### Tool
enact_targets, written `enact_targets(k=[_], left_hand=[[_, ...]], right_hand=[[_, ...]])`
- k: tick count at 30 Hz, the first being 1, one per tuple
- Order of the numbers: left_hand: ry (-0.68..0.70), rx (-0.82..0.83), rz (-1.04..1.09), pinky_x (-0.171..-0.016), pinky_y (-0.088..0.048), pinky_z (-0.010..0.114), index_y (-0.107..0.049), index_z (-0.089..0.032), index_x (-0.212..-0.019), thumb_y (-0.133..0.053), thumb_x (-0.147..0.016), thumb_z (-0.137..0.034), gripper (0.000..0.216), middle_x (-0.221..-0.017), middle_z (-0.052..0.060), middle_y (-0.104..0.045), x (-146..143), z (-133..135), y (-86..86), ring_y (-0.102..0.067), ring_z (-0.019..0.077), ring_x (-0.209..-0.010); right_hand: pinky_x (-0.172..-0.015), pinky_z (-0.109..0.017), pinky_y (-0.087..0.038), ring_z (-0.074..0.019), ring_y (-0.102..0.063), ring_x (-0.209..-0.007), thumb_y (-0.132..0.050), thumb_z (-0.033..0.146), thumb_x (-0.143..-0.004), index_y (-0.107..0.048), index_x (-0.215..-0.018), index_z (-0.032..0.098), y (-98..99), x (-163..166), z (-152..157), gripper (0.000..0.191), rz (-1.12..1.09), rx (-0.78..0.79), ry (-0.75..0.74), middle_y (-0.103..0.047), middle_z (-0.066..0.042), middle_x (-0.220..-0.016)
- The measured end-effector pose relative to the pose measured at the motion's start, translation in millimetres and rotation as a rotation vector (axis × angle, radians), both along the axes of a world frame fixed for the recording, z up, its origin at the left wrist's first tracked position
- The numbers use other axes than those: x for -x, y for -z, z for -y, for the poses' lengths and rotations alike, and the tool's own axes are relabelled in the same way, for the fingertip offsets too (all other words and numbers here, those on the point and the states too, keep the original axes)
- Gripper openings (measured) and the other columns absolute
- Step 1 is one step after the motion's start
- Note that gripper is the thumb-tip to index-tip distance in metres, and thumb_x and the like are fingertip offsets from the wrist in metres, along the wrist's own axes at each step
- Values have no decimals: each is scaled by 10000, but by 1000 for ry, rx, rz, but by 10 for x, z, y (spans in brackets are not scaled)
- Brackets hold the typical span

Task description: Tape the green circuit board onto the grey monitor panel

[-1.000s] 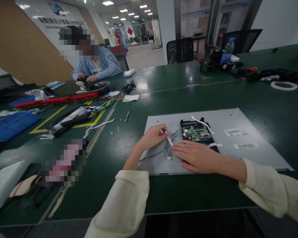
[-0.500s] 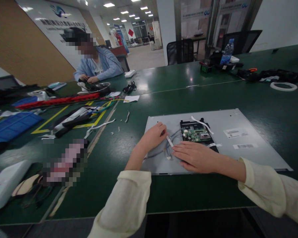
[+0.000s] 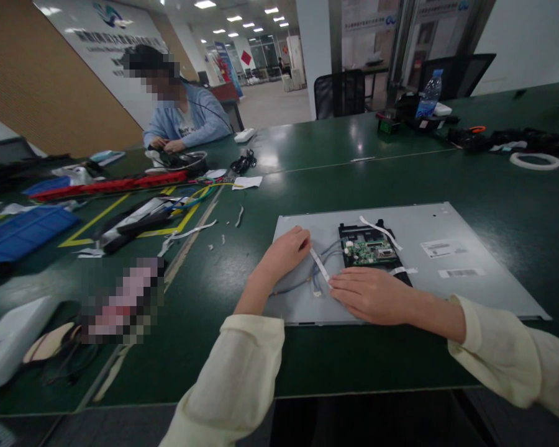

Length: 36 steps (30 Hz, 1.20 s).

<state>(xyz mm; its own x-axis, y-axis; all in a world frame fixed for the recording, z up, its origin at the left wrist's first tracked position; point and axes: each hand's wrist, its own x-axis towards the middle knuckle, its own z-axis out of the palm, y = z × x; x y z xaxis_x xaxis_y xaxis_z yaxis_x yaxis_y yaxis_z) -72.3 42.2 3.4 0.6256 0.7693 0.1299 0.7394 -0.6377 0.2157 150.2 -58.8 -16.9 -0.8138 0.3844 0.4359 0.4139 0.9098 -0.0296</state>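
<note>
A grey metal panel (image 3: pixel 466 282), like the back of a flat display, lies on the green table. A narrow strip of white tape (image 3: pixel 320 266) runs slantwise over the thin grey-blue cables (image 3: pixel 292 288) on its left part. My left hand (image 3: pixel 286 251) is closed in a pinch on the strip's upper end. My right hand (image 3: pixel 370 295) lies low over the panel, fingers together, their tips at the strip's lower end; its thumb is hidden. Just beyond my right hand, a green circuit board (image 3: pixel 367 252) sits in a black frame, with more white tape (image 3: pixel 381 232) across it.
At the far left a person (image 3: pixel 186 118) in a blue top sits handling something dark. Blue trays (image 3: pixel 25 236), a red strip (image 3: pixel 107 186) and a white box (image 3: pixel 16 341) lie on the left. A water bottle (image 3: pixel 429 94) and a tape roll (image 3: pixel 535 162) stand at right.
My right fingertips have slid slightly to the right, so more of the white tape shows between my hands. My left hand keeps its pinch in nearly the same place.
</note>
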Motion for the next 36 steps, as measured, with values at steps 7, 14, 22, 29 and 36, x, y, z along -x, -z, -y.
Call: enact_targets(k=[7,14,22,29,36], left_hand=[[-14,-15,-41,-670,-394,269,-495,-183,-764,-432,-872,-217,129,-799,25,-519,2,-16,4,-513,152,-705],[-46,-126,-245,-615,-370,265,-554,-173,-828,-395,-904,-262,197,-886,54,-577,59,24,-127,-564,164,-739],[-209,-216,-311,-599,-373,261,-592,-164,-865,-366,-924,-316,278,-932,70,-617,144,24,-236,-601,173,-751],[-205,-222,-302,-591,-374,273,-608,-162,-839,-360,-923,-327,310,-908,81,-623,148,22,-176,-601,187,-718],[-193,-180,-271,-616,-383,273,-624,-156,-830,-380,-918,-331,313,-869,81,-605,148,12,-140,-584,186,-707]], right_hand=[[-984,-378,-439,-182,-617,-1015,-452,156,-893,-647,-1078,93,24,-12,29,276,-36,-11,-35,-674,-114,-1075],[-1008,-378,-401,-161,-618,-945,-450,156,-888,-642,-1017,123,-24,-15,100,234,-88,6,-66,-684,-87,-969],[-1075,-565,-193,-257,-317,-1334,-504,311,-866,-571,-1203,205,-124,-38,107,359,67,157,-166,-478,-96,-1357],[-1080,-618,-65,-272,-242,-1368,-502,320,-875,-554,-1240,229,-123,-59,68,379,56,209,-42,-458,-75,-1384],[-1075,-642,-53,-280,-251,-1363,-491,340,-895,-536,-1248,236,-39,-180,-217,372,47,165,137,-446,-61,-1394]])
